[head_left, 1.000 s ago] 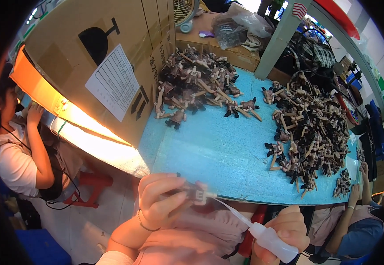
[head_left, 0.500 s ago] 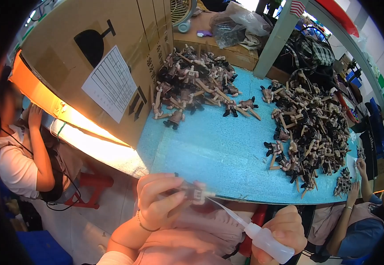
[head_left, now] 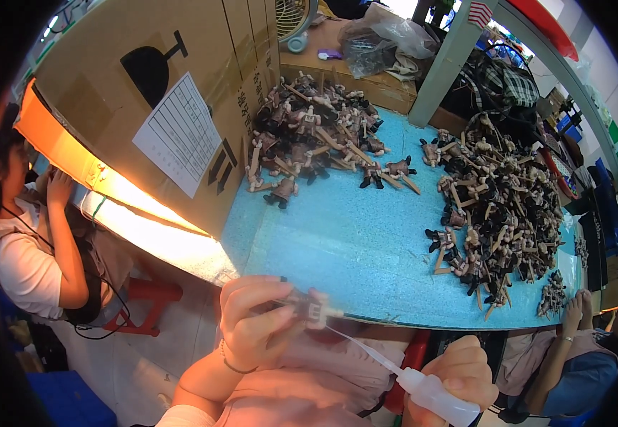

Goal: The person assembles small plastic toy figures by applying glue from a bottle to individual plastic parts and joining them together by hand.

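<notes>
My left hand (head_left: 256,324) pinches a small doll figure (head_left: 314,310) with a dark body and a pale-marked chest, just off the near table edge. The figure lies sideways, and my fingers hide its far end. In my right hand (head_left: 467,370) is a white squeeze bottle (head_left: 433,393), tilted, with a long thin nozzle (head_left: 366,349) aimed up and left. The nozzle's tip is at the lower side of the figure; whether it touches, I cannot tell.
Piles of similar figures (head_left: 309,135) lie at the back, and a bigger heap (head_left: 501,213) on the right of the blue tabletop (head_left: 309,249). A large cardboard box (head_left: 181,107) stands at left. A metal post (head_left: 451,64) rises behind. Co-workers sit at left (head_left: 35,249) and right (head_left: 572,377).
The bottle has shifted slightly right, and its nozzle tip now sits a little lower on the figure. My left hand barely moved. The co-worker at right has brought their hands together lower down.
</notes>
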